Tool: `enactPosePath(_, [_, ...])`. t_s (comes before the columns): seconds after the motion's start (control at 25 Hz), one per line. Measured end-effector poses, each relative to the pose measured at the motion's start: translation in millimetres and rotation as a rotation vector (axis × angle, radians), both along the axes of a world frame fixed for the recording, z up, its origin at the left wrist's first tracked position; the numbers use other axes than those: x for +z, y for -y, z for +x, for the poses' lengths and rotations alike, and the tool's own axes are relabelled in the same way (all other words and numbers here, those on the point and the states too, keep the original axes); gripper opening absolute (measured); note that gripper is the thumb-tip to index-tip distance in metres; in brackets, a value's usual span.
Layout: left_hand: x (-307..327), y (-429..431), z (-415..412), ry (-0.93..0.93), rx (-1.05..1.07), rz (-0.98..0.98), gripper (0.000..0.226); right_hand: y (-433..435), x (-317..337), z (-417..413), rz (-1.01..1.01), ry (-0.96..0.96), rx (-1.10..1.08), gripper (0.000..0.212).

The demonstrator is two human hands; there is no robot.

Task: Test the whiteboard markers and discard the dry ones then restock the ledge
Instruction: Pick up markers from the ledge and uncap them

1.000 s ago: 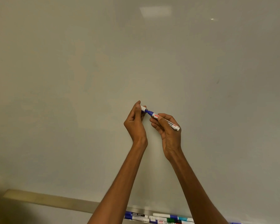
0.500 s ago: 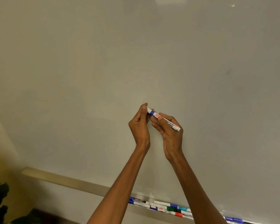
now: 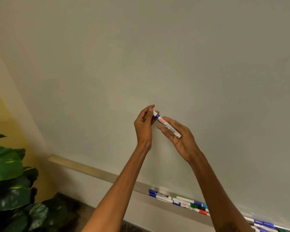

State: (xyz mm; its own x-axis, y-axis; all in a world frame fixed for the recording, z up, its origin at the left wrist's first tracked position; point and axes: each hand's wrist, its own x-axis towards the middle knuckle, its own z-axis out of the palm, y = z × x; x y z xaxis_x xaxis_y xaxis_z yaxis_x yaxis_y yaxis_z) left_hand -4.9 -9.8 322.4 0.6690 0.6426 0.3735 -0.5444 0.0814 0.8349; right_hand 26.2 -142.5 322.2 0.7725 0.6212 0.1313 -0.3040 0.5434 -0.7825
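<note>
- The marker (image 3: 168, 127) is held in the air in front of the whiteboard (image 3: 174, 56), near the middle of the view. Its cap end points to 10 o'clock and its butt end to 4 o'clock.
- The left hand (image 3: 143, 126) has its fingers (image 3: 151, 111) pinched together on the cap end.
- The right hand (image 3: 181, 139) has its fingers (image 3: 162, 128) stretched nearly straight and apart, with the barrel lying across them. I cannot tell whether the thumb presses on it.
- The step in hand looks like working the cap. The left fingers hide part of the joint, so I cannot tell whether the cap is fully seated.
- To do it well, the right hand should first curl around the barrel, because the loose cradle could let the marker twist or drop.
- The left hand should then move the cap straight along the 10-to-4 line, without bending it sideways.
- Any test stroke belongs on the bare board toward 12 o'clock.
- The ledge (image 3: 141, 188) lies at 5 o'clock with other markers (image 3: 182, 201) in it, well apart from the hands.
</note>
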Motion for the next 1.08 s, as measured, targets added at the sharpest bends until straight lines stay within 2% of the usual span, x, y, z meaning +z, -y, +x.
enactPosePath(0.28, [-87, -82, -25, -0.216, 0.133, -0.041, 0.029, -90, -72, -16, -0.266, -0.091, 0.164, 0.034])
enactPosePath(0.52, [-165, -150, -76, -0.406, 0.220, -0.116, 0.033, -161, -156, -43, -0.505, -0.035, 0.268, 0.027])
enactPosePath(0.64, [-211, -182, -112, -0.588, 0.287, -0.196, 0.031, -189, -206, -65, -0.595, -0.090, 0.297, 0.026])
enactPosePath(0.72, [-245, -200, -141, -0.763, 0.283, -0.223, 0.027, -199, -245, -82, -0.732, -0.090, 0.321, 0.028])
enactPosePath(0.84, [-291, -216, -186, -0.985, 0.227, -0.301, 0.022, -203, -309, -111, -1.043, -0.018, 0.352, 0.024])
enactPosePath(0.96, [-325, -222, -226, -1.092, 0.209, -0.390, 0.021, -196, -367, -137, -1.415, 0.270, 0.443, 0.005])
enactPosePath(1.04, [-344, -225, -249, -1.159, 0.196, -0.410, 0.025, -188, -401, -148, -1.591, 0.394, 0.503, 0.009])
enactPosePath(1.08, [-352, -225, -259, -1.190, 0.186, -0.416, 0.023, -183, -418, -149, -1.617, 0.367, 0.539, 0.014])
